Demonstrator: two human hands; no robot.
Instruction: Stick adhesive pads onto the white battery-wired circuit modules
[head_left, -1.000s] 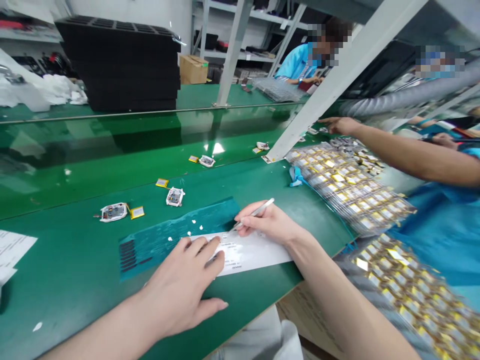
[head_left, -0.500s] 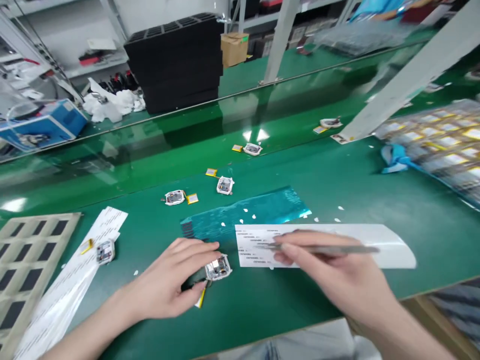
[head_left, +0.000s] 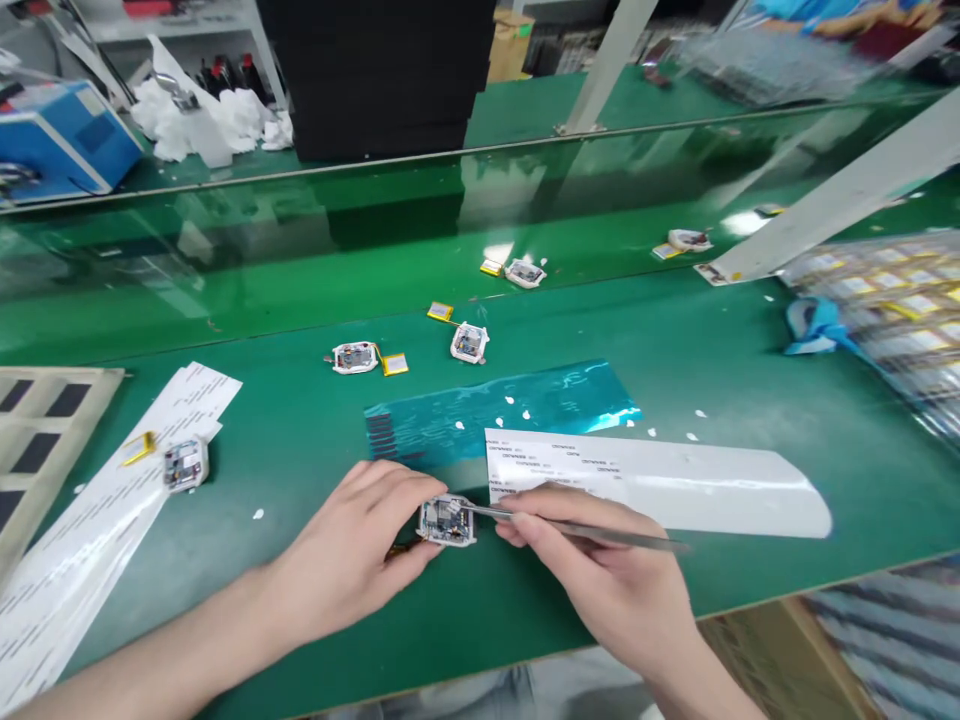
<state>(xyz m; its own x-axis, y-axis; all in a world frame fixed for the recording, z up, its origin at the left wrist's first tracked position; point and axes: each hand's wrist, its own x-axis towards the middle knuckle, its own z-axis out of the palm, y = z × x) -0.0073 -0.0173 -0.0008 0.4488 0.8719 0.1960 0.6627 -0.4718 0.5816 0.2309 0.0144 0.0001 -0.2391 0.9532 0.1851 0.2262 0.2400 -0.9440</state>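
My left hand (head_left: 349, 545) grips a small white-framed circuit module (head_left: 446, 520) by its side, with a yellow battery lead tucked beneath. My right hand (head_left: 592, 570) pinches slim metal tweezers (head_left: 577, 530), and their tip reaches the top of the module. Just behind my hands lies a white printed backing sheet (head_left: 645, 485) on a teal film (head_left: 495, 415). Two more modules (head_left: 354, 357) rest farther out on the green mat (head_left: 675, 590), each near a small yellow battery (head_left: 395, 364). The underside of the held module is hidden.
A third module (head_left: 185, 464) lies on white paper strips (head_left: 112, 510) at left, beside a foam tray (head_left: 37, 430). Packed yellow batteries (head_left: 885, 320) fill the right side. Beyond a glass divider (head_left: 450, 165) stand black stacked trays (head_left: 382, 70) and a steel post (head_left: 600, 70).
The tweezers have swung from above the white sheet down to the module. My hands have drawn closer together, and the view has shifted slightly.
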